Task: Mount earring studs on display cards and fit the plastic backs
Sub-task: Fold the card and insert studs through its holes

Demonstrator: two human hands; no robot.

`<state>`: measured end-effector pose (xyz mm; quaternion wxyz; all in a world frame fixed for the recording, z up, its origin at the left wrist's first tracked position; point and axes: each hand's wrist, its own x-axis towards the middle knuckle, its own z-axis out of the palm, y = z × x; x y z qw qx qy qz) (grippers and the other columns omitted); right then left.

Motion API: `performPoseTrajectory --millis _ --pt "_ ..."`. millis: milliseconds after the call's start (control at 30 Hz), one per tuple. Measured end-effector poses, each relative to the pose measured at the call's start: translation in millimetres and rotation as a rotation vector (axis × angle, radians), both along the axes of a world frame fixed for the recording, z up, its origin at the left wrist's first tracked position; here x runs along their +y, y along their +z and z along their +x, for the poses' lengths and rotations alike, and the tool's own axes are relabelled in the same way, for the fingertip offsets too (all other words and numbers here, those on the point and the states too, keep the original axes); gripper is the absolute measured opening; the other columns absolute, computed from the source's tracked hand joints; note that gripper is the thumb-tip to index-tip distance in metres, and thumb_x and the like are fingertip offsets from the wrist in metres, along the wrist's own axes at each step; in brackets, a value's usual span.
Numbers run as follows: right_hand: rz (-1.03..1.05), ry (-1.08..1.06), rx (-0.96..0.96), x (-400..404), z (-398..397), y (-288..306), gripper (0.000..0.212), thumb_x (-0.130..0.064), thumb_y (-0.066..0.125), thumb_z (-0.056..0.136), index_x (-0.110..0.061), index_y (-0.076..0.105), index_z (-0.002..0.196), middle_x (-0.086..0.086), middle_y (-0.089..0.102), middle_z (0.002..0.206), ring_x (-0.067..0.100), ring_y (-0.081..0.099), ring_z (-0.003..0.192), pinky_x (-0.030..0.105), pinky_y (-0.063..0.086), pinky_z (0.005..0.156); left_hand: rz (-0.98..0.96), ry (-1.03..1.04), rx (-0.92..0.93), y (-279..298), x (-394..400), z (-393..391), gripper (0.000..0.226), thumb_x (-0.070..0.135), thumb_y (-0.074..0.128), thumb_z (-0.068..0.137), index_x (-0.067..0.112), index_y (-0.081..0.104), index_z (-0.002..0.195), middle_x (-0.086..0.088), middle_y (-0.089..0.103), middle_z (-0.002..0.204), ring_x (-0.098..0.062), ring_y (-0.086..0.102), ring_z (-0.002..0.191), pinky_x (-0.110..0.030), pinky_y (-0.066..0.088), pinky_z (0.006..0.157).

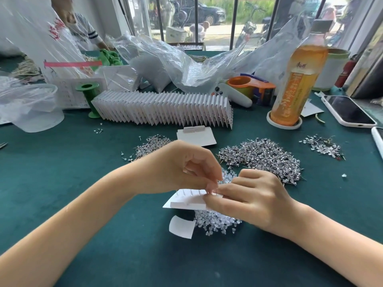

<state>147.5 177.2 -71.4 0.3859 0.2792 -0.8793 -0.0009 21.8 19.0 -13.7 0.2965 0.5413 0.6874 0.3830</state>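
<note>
Fingers [213,184] on flat white card [186,200]

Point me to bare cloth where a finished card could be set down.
Free: the green cloth left of the left hand, bounded by the plastic cup and the row of finished cards. Also the near strip between both forearms, below the clear backs pile. Crowded: ahead and right, around the stud pile, bottle and phone.

Bright daylight comes in through the window [217,19] at the back. The plastic bags [186,65] shine with glare. Shadows are soft. The edges bend, and far things look blurry.
</note>
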Motion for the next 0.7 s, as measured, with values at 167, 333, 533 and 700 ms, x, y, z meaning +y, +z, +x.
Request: performPoseTrajectory --millis 167,333,533,700 --pt "0.011 -0.008 0.000 -0.2 -0.2 -0.5 0.013 -0.003 0.073 0.080 -0.014 0.075 0.086 0.002 0.064 0.065 0.020 0.043 0.046 0.027 0.037 0.044 -0.012 0.009 0.001 0.1 1.0 1.5 0.015 0.002 0.073 0.078 0.011 0.068 0.089 -0.004 0.072 0.083 -0.017 0.069 0.076 -0.030 0.056 0.078" --pt "0.021 -0.017 -0.002 -2.3 0.1 -0.2 0.011 -0.006 0.074 0.081 -0.016 0.075 0.084 0.001 0.066 0.066 0.018 0.043 0.047 0.025 0.037 0.046 -0.024 -0.008 0.028 0.2 0.9 3.5 0.016 0.002 0.074 0.078 0.013 0.069 0.089 -0.003 0.072 0.083 -0.016 0.069 0.076 -0.029 0.055 0.077" --pt "0.027 -0.022 0.028 -3.0 0.8 1.0 0.015 -0.004 0.067 0.085 -0.017 0.076 0.084 0.000 0.058 0.058 0.019 0.040 0.045 0.027 0.037 0.044 -0.037 -0.022 0.048 2.0 2.3 5.5 0.016 -0.001 0.074 0.078 0.011 0.069 0.088 -0.002 0.073 0.083 -0.014 0.069 0.076 -0.024 0.054 0.077" --pt "0.025 -0.029 0.032 -3.2 1.2 2.6 0.016 -0.005 0.065 0.086 -0.017 0.076 0.085 0.000 0.055 0.056 0.019 0.039 0.045 0.025 0.035 0.045 -0.051 -0.036 0.078 4.0 2.7 5.8 0.016 -0.002 0.073 0.078 0.009 0.069 0.090 -0.001 0.073 0.084 -0.014 0.069 0.078 -0.024 0.053 0.078"
